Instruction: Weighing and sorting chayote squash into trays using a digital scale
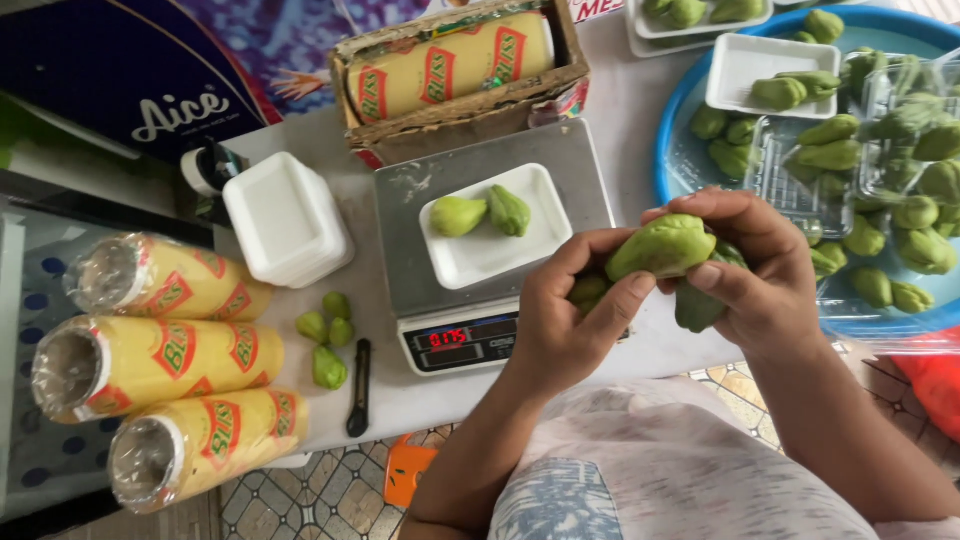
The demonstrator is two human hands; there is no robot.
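Note:
Both hands hold green chayote fruits in front of my chest. My left hand point(565, 320) grips the left end of a pale green chayote point(662, 246) and cups another beneath it. My right hand point(762, 275) closes over the right end of that chayote and holds a darker one point(697, 308) under its fingers. To the left, a digital scale point(470, 335) carries a white foam tray point(490, 258) with two chayotes point(483, 213) in it.
A stack of white foam trays point(285, 218), several small chayotes point(327, 335) and a black cutter point(359, 388) lie left of the scale. Three yellow cling-film rolls point(170, 365) lie at far left, another in a cardboard box point(460, 70). A blue basin point(850, 150) with chayotes and trays sits right.

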